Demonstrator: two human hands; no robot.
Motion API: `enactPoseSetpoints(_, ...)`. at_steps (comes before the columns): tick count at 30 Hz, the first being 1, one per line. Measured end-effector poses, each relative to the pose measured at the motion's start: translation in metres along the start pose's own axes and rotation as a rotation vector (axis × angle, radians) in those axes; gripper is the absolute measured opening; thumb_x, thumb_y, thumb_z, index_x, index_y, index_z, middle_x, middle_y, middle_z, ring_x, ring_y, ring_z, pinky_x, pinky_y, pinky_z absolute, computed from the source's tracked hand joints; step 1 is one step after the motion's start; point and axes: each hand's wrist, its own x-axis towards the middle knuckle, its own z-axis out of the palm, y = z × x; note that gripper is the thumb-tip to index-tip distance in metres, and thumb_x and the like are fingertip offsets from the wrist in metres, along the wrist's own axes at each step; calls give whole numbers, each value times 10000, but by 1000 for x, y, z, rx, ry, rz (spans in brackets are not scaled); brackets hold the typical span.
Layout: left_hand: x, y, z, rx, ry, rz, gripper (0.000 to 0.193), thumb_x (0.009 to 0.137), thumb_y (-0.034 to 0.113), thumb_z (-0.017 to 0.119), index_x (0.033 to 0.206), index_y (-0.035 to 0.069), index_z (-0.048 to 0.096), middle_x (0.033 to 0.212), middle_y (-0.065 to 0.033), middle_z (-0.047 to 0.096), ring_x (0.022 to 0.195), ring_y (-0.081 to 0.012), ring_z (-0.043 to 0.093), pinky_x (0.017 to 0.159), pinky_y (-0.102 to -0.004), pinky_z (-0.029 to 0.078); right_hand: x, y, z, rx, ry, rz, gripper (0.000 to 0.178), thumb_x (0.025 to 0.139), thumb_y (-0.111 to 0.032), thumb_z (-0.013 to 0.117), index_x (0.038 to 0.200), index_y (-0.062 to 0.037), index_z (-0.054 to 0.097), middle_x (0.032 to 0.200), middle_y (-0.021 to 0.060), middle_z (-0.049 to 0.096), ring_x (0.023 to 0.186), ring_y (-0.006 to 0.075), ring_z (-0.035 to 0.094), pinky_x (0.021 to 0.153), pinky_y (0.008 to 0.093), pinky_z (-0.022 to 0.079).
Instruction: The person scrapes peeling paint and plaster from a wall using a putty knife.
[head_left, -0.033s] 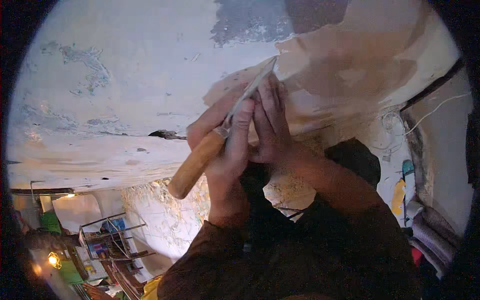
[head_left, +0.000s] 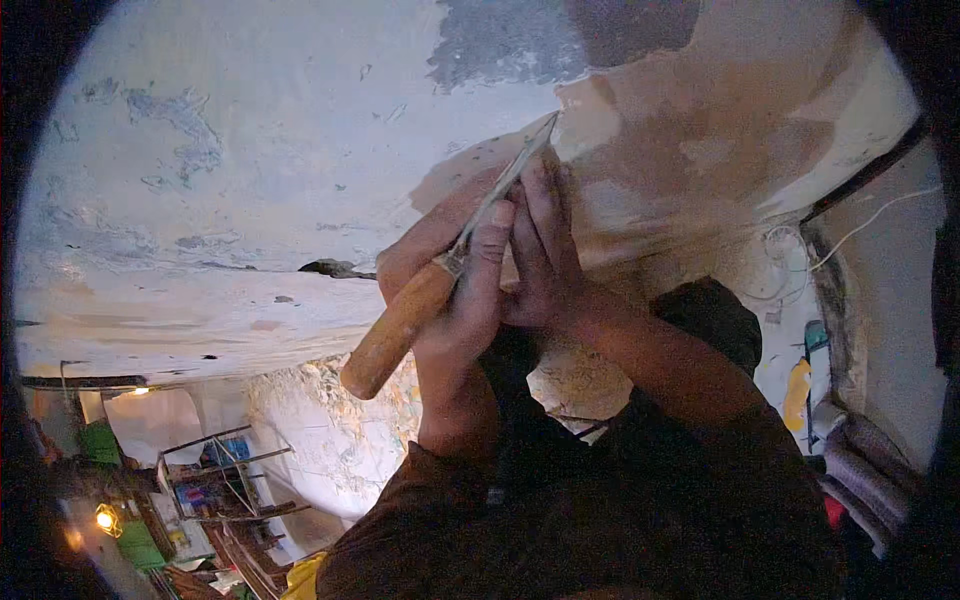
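L hand (head_left: 468, 302) clasped round wood-handled blade tool (head_left: 398, 325), lying near-left to far-right, far end by brown patch (head_left: 690, 140) on pale plastered surf (head_left: 280, 140); R hand (head_left: 545, 262) alongside w/ fingers bent, can't tell if gripping.

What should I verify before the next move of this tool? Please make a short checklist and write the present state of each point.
1. Left hand has a grip on the tool: ok, its thumb lies alongside the blade.
2. Right hand well away from the blade: not ok, its fingers are close beside it, near the tip.
3. Tip pressed on the painted surface: cannot tell, it overlaps the surface in this view, but contact is unclear.
4. Painted surface whole: not ok, there are damaged patches and a dark gap.
5. Lamp on: ok, it glows at lower left.
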Motion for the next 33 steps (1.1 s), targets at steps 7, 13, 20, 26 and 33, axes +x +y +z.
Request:
enactPoseSetpoints(7, 2, 2, 16, -302, 62, -106, 246, 807, 46, 673, 1022, -74, 686, 969, -188, 699, 873, -229, 652, 875, -332, 490, -7, 3, 9, 14, 13, 2, 769, 816, -343, 652, 1379, 71, 332, 1486, 326, 204, 1347, 577, 203, 1064, 698, 165)
enactPoseSetpoints(13, -2, 3, 4, -103, 102, 58, 202, 838, 13, 651, 1022, -58, 696, 970, -194, 705, 890, -206, 668, 830, -312, 511, -9, 4, 2, -49, -68, -55, 741, 832, -355, 639, 1379, 58, 358, 1498, 309, 206, 1364, 530, 229, 1074, 688, 159)
enactPoseSetpoints(20, -5, -14, -6, -43, 80, 35, 195, 827, 3, 663, 1008, -63, 694, 937, -182, 710, 877, -196, 669, 824, -301, 505, -2, -3, 7, 19, 44, -7, 707, 817, -331, 654, 1352, 64, 413, 1484, 296, 241, 1358, 522, 244, 1080, 668, 171)
enactPoseSetpoints(26, 1, -6, 5, -100, 12, -48, 212, 836, 18, 659, 1027, -70, 684, 977, -165, 699, 905, -209, 647, 871, -316, 485, -15, 4, 13, 4, 40, -6, 781, 816, -340, 664, 1366, 110, 340, 1458, 343, 230, 1329, 558, 255, 1083, 650, 195)
enactPoseSetpoints(33, -6, 0, 1, -117, 77, -63, 206, 831, 12, 657, 1015, -76, 686, 957, -166, 705, 875, -201, 656, 862, -310, 490, -17, 7, 7, -71, -80, -83, 762, 817, -346, 662, 1359, 97, 362, 1483, 320, 218, 1345, 549, 240, 1078, 670, 174)
